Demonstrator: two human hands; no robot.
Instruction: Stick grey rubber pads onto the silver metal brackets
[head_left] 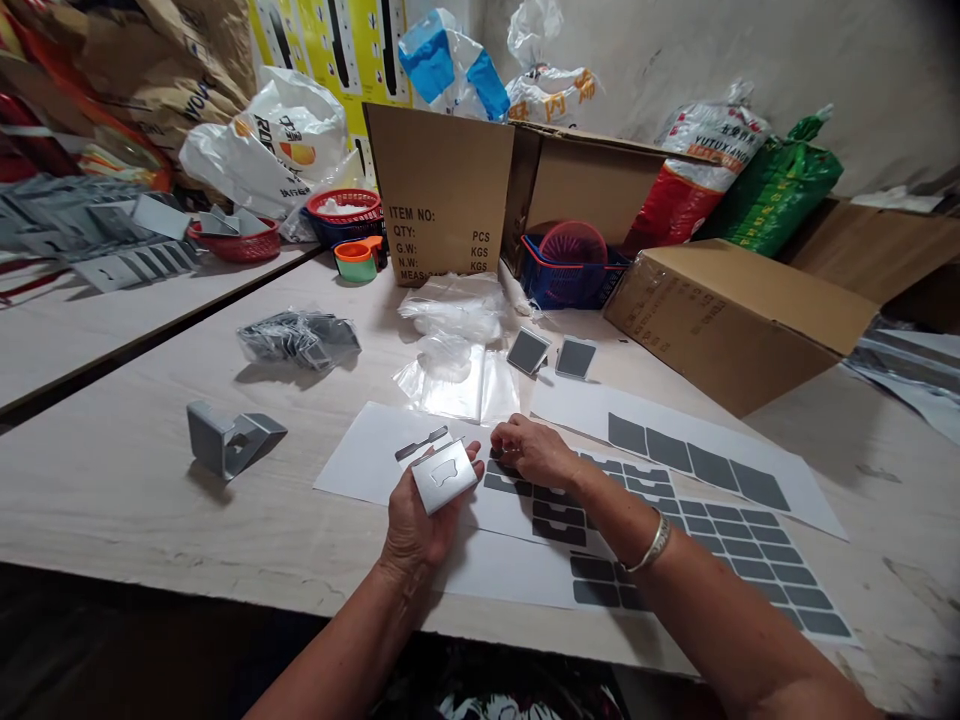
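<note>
Left hand [421,522] has a metal bracket [442,484] gripped over the sheet [367,462], cutout face up, I guess so it's easy to see and reach. Grey stickers [559,515] lie right by the right hand [537,454], pretty handy. Left's palm-up; right's palm-down, arm angled in, fingertips bunched. Can't tell if they've actually got a sticker.

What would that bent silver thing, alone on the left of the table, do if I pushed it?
The bent silver piece would probably stay stiff, because it looks like folded metal. It may be fairly light, since its walls look thin. Its flat panels suggest sliding or tipping, not rolling.
</note>
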